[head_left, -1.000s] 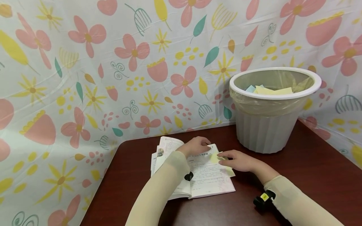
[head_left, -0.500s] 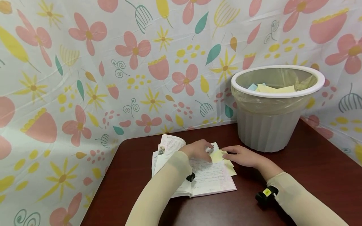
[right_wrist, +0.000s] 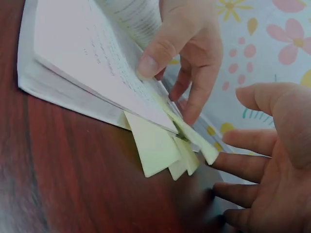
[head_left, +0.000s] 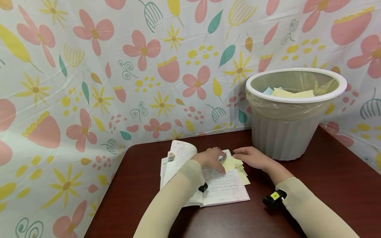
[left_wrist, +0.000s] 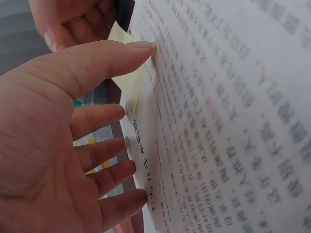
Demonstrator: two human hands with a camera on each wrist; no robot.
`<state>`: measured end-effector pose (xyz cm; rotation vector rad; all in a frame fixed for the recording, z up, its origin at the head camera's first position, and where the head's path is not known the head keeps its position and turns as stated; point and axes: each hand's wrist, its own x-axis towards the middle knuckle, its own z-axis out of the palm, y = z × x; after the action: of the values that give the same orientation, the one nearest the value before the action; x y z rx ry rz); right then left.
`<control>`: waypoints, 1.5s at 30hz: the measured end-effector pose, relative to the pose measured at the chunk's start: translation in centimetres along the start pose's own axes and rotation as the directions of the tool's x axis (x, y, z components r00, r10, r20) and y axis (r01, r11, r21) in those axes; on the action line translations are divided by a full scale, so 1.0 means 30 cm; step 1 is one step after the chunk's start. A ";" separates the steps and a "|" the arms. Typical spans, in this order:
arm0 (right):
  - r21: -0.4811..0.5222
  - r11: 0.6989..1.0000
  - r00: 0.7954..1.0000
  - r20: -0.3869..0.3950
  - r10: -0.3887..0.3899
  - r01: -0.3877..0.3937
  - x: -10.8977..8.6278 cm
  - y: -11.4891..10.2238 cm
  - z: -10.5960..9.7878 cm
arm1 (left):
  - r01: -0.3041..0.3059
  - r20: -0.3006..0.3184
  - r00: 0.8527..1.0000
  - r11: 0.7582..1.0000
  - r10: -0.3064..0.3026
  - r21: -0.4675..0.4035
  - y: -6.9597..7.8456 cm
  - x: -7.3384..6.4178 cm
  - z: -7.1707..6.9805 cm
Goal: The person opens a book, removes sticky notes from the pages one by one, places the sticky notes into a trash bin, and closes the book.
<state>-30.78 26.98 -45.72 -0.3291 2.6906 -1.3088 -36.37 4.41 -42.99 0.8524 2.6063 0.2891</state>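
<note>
An open book (head_left: 221,190) with printed pages lies on the table. My left hand (head_left: 212,159) rests on its right page, the thumb (left_wrist: 138,51) pressing at the edge of a pale yellow sticky note (head_left: 231,163). The other left fingertips touch the upper part of the page. Several more yellow sticky notes (right_wrist: 151,145) stick out from the book's right edge. Just beyond that edge is my right hand (head_left: 253,158), its fingers extended and apart with nothing between them. In the right wrist view its fingertips come close to the corner of the top note.
A grey trash bin (head_left: 282,135) with a white rim and a clear liner stands at the back right. Yellow and blue paper pieces (head_left: 293,94) lie in it. A floral cloth (head_left: 119,66) hangs behind the dark red table (head_left: 226,221).
My left hand has shifted down the page, its thumb coming to the yellow note. My right hand has drawn off the note and up to the right of the book.
</note>
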 end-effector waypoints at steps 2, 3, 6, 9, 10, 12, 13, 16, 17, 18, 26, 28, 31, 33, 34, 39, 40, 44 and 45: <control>0.012 1.000 1.000 -0.021 0.006 -0.006 0.007 0.006 0.004 | 0.000 0.014 1.000 1.000 0.000 -0.011 0.002 0.002 0.000; 0.015 1.000 1.000 -0.029 0.002 -0.002 0.009 0.009 0.006 | 0.001 0.020 1.000 1.000 -0.001 -0.015 0.002 0.004 0.000; 0.024 1.000 0.998 -0.055 -0.008 0.009 0.012 0.018 0.012 | 0.003 0.034 0.999 1.000 -0.002 -0.024 0.002 0.007 -0.001; 0.034 0.999 0.995 -0.096 -0.026 0.030 0.013 0.026 0.019 | 0.025 0.049 0.999 1.000 -0.025 -0.002 -0.001 0.005 -0.003; 0.042 0.999 0.994 -0.108 -0.031 0.035 0.014 0.029 0.022 | 0.037 0.056 0.998 0.999 -0.037 0.003 -0.001 0.002 -0.004; 0.055 0.997 0.991 -0.127 -0.047 0.054 0.016 0.034 0.028 | 0.061 0.070 0.996 0.998 -0.062 0.015 -0.003 -0.001 -0.007; 0.067 0.996 0.990 -0.131 -0.056 0.065 0.017 0.036 0.030 | 0.072 0.077 0.994 0.997 -0.073 0.017 -0.003 -0.003 -0.009; 0.123 0.989 0.988 -0.134 -0.071 0.087 0.020 0.037 0.036 | 0.088 0.101 0.991 0.996 -0.090 0.018 -0.004 -0.006 -0.014; 0.137 0.986 0.989 -0.132 -0.073 0.091 0.020 0.035 0.039 | 0.089 0.109 0.990 0.996 -0.090 0.017 -0.005 -0.006 -0.016; 0.157 0.984 0.989 -0.131 -0.065 0.085 0.021 0.034 0.041 | 0.090 0.116 0.989 0.996 -0.091 0.016 -0.005 -0.006 -0.017; 0.084 0.995 0.989 -0.136 -0.050 0.062 0.023 0.012 0.062 | 0.067 0.143 0.987 0.998 -0.068 0.011 -0.012 -0.004 -0.015; 0.059 0.997 0.989 -0.142 -0.040 0.049 0.020 0.004 0.070 | 0.060 0.141 0.988 0.998 -0.060 0.006 -0.013 -0.006 -0.014; 0.036 0.999 0.986 -0.166 -0.006 0.012 0.014 -0.009 0.082 | 0.060 0.145 0.988 0.998 -0.058 -0.005 -0.012 -0.009 -0.012; 0.011 1.000 0.981 -0.192 0.005 -0.003 0.010 -0.017 0.089 | 0.060 0.149 0.987 0.998 -0.058 -0.012 -0.011 -0.010 -0.009; 0.000 1.000 0.979 -0.205 0.006 -0.006 0.008 -0.021 0.092 | 0.061 0.150 0.987 0.998 -0.059 -0.014 -0.011 -0.010 -0.008; -0.054 0.998 0.970 -0.239 -0.037 0.024 0.003 -0.037 0.098 | 0.064 0.143 0.988 0.998 -0.062 -0.012 -0.014 -0.008 -0.004; -0.055 0.998 0.969 -0.243 -0.041 0.029 0.003 -0.039 0.097 | 0.064 0.140 0.988 0.998 -0.062 -0.011 -0.015 -0.007 -0.004; -0.054 0.997 0.970 -0.238 -0.058 0.046 0.002 -0.041 0.090 | 0.066 0.124 0.990 0.998 -0.064 -0.015 -0.018 -0.004 -0.003; -0.047 0.998 0.970 -0.236 -0.056 0.046 0.003 -0.041 0.089 | 0.068 0.122 0.990 0.998 -0.065 -0.016 -0.018 -0.004 -0.003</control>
<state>-30.13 24.20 -46.39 -0.2626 2.9274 -1.3896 -36.61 3.90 -43.03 0.7503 2.5090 0.2376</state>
